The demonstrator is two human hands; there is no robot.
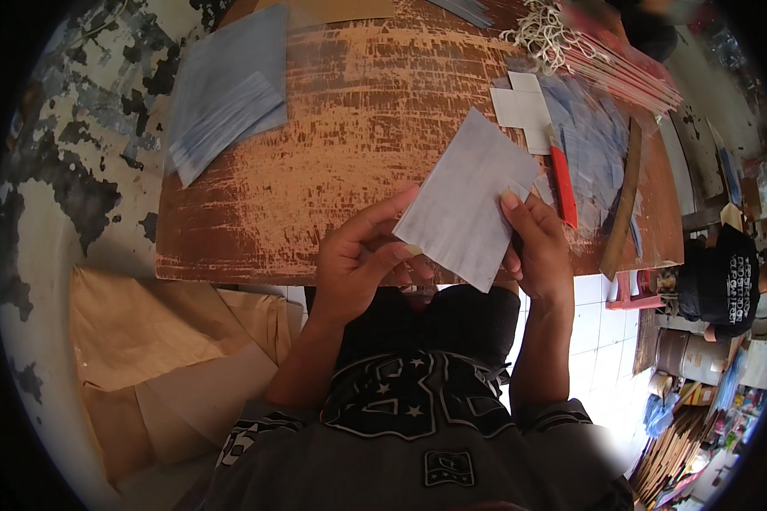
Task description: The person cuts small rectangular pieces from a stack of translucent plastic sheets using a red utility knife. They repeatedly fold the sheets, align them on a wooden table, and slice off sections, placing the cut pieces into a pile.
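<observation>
Over the table's near edge I hold a stack of pale grey-blue rectangular sheets (464, 204), tilted with one corner pointing away from me. My left hand (354, 255) grips its left edge, the thumb on top and the fingers beneath. My right hand (539, 243) pinches the right edge, the thumb lying flat on the upper face. Whether the sheets are paper or plastic film I cannot tell. Just beyond my right hand lies a red-handled cutter knife (563, 187), its tip next to a white cross-shaped piece of card (520, 111).
The worn brown wooden table (332, 153) bears a stack of bluish clear sheets (230, 85) at far left. At right lie loose clear pieces (584, 123), a wooden strip (626, 192) and red-edged bundles with white cords (545, 34). Brown paper (162, 332) sits at lower left; another person (716, 281) is at right.
</observation>
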